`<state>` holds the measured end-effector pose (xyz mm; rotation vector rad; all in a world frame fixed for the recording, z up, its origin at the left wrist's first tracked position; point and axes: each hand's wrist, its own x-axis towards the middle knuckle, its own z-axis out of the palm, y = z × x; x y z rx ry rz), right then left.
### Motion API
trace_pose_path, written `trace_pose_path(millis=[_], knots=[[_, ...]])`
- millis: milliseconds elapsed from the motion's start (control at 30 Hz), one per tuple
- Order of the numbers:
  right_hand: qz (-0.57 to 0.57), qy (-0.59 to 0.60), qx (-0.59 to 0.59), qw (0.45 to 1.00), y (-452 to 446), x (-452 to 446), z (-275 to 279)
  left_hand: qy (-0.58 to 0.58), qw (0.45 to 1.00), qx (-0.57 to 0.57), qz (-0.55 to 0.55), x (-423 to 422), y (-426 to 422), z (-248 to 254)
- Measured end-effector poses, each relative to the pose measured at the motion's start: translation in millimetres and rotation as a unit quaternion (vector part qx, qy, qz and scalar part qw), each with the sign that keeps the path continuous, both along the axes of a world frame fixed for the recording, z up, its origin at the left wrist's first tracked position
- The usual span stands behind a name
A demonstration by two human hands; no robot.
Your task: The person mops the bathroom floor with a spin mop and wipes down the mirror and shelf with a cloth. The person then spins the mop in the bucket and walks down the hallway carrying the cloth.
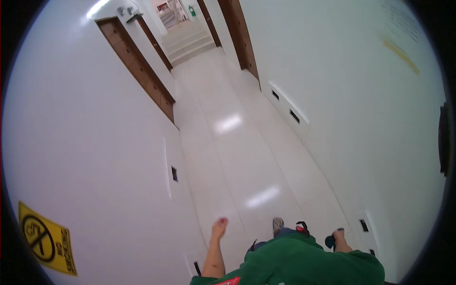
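At the lower middle, my left hand hangs over the pale floor with its fingers curled in; whether anything is inside it is too small to tell. My right hand is low on the right, closed around a dark object that I cannot make out. Between the two hands are my green shirt, a red and black item at its front edge, and one shoe on the floor.
A corridor floor runs up to steps. Brown doors line both sides. A yellow no-smoking sign hangs on the left wall. Dark wall openings sit low on both walls. A green extinguisher stands beyond the steps.
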<state>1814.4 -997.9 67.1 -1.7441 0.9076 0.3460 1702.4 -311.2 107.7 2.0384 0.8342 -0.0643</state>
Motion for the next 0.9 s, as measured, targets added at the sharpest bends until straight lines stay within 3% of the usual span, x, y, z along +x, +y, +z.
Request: trace_pose_path(millis=[33,67,133,167,200,233,300,367,500,633,667,733,767,800,833,867,900], knots=[[0.08,0.016,0.031,0.996,35.4,67.5,-31.6,0.035,0.999,-0.005,0.007,8.4,-8.9,16.2],[0.181,0.017,-0.097,0.979,86.3,135.9,-25.2,0.056,0.998,0.001,0.021,7.5,-0.1,-24.7],[0.298,0.005,-0.163,0.941,204.9,267.0,34.1,0.137,0.98,-0.122,0.073,3.0,7.9,-35.3],[0.334,-0.066,-0.147,0.929,254.9,325.2,43.0,0.207,0.965,-0.146,0.073,0.4,16.5,-39.9],[0.414,-0.09,-0.137,0.895,299.8,389.3,52.6,0.257,0.952,-0.164,0.017,3.8,31.4,-44.4],[0.445,-0.082,-0.16,0.878,356.7,432.3,120.0,0.28,0.949,-0.147,0.0,6.8,40.1,-61.7],[0.457,-0.196,-0.18,0.849,430.1,517.6,136.7,0.378,0.907,-0.185,-0.003,34.9,86.6,-71.7],[0.43,-0.279,-0.161,0.843,485.1,570.5,158.3,0.4,0.897,-0.189,0.007,91.7,141.5,-81.2],[0.388,-0.207,-0.192,0.877,537.4,649.7,125.9,0.368,0.914,-0.168,0.003,234.5,255.7,-85.4],[0.329,-0.09,-0.237,0.91,531.7,668.4,65.9,0.298,0.948,-0.113,-0.007,372.3,372.3,-68.3],[0.309,-0.061,-0.247,0.917,528.5,664.9,49.5,0.25,0.964,-0.094,-0.006,414.3,405.2,-58.6],[0.275,0.024,-0.262,0.925,518.0,655.8,21.4,-0.004,0.989,-0.148,0.01,512.4,469.5,-42.0],[0.274,0.062,-0.258,0.924,510.4,650.5,7.9,-0.028,0.985,-0.169,0.027,568.1,487.8,-12.8],[0.262,0.118,-0.272,0.919,510.1,649.5,-0.8,-0.032,0.985,-0.168,0.033,612.7,520.2,-20.0],[0.291,0.101,-0.294,0.905,511.4,650.2,-11.6,-0.076,0.992,-0.105,-0.003,653.7,548.8,-26.9],[0.264,0.147,-0.259,0.917,521.5,663.5,-6.9,-0.041,0.981,-0.178,0.065,702.1,555.2,7.6],[0.266,0.17,-0.247,0.916,531.3,680.9,-16.0,-0.023,0.984,-0.158,0.074,746.7,555.9,40.4]])
